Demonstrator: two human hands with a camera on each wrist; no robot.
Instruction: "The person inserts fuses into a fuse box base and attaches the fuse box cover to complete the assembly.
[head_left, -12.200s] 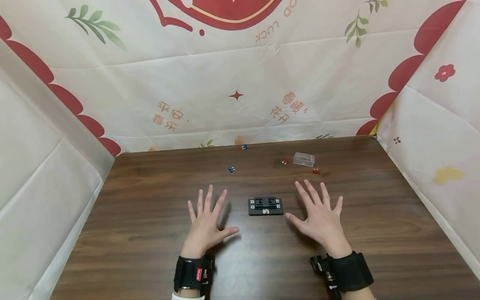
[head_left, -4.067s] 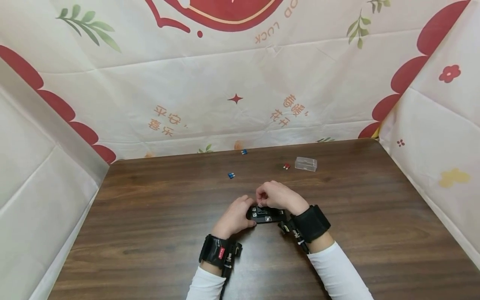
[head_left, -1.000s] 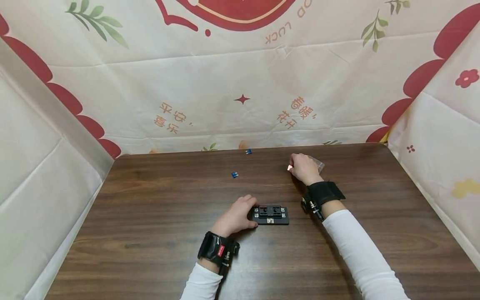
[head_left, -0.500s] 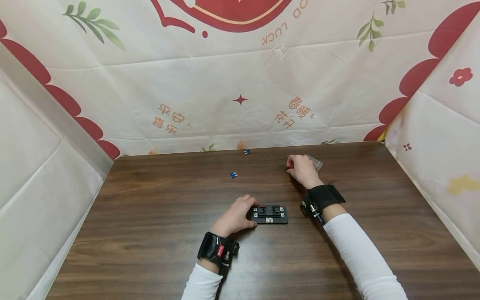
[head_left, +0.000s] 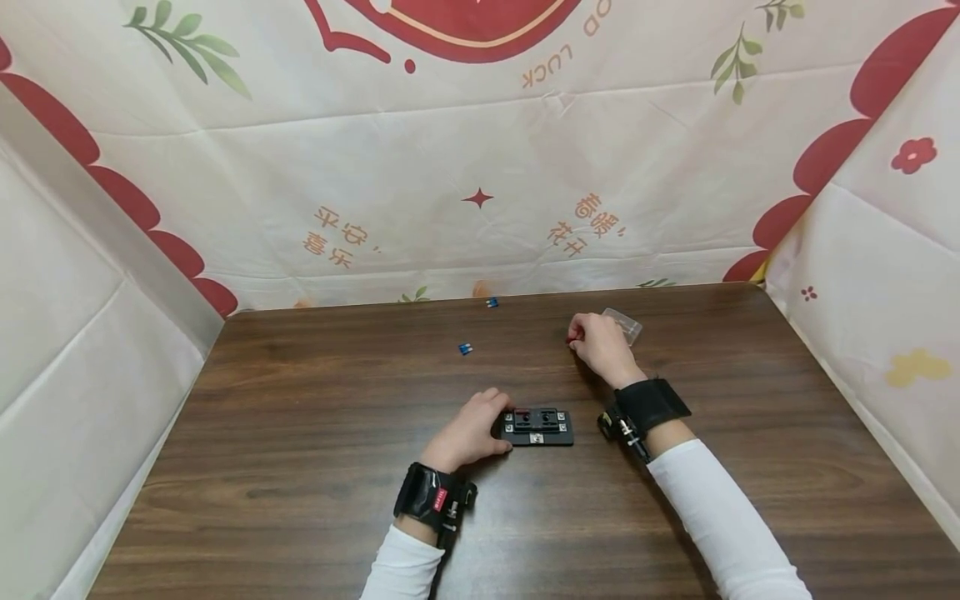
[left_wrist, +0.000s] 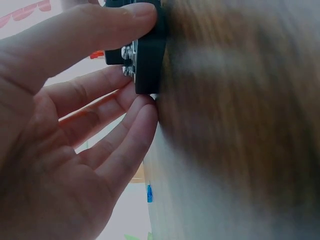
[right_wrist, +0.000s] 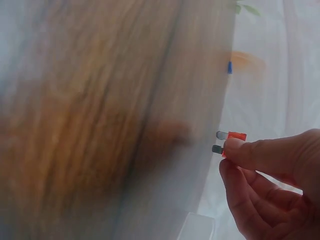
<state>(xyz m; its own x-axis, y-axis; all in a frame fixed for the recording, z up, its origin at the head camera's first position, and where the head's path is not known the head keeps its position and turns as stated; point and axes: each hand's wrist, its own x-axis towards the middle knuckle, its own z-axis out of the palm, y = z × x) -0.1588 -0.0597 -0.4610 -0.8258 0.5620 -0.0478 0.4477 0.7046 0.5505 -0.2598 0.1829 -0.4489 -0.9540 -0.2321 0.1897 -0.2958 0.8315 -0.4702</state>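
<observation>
- The white printed cloth point(head_left: 420, 150) is the largest thing; it fills the upper part of the head frame and also goes down along both sides.
- The brown wooden table point(head_left: 300, 433) takes the middle and lower part of the frame.
- Two white sleeves point(head_left: 720, 508) enter from the bottom edge.
- The left hand point(head_left: 467, 432), in the lower centre, grips the left end of the black block, with the thumb on the near side and the fingers on the far side.
- The right hand point(head_left: 603, 343), right of the centre, has its fingers bent and pinches one red piece between thumb and forefinger.
- A black wrist band point(head_left: 652, 403) is worn on each wrist.
- The black block point(head_left: 537, 428) lies flat on the table, a little below and right of the centre. A small red part point(head_left: 522, 411) shows at its upper left.
- The clear box point(head_left: 628, 327) is just beyond the right hand, which partly hides it.
- The red piece point(right_wrist: 237, 135) has two metal prongs, which point to the left in the right wrist view.
- Two blue pieces lie apart on the table: one point(head_left: 492, 302) near the back edge, upper centre; the other point(head_left: 466, 349) lower and slightly to the left.
</observation>
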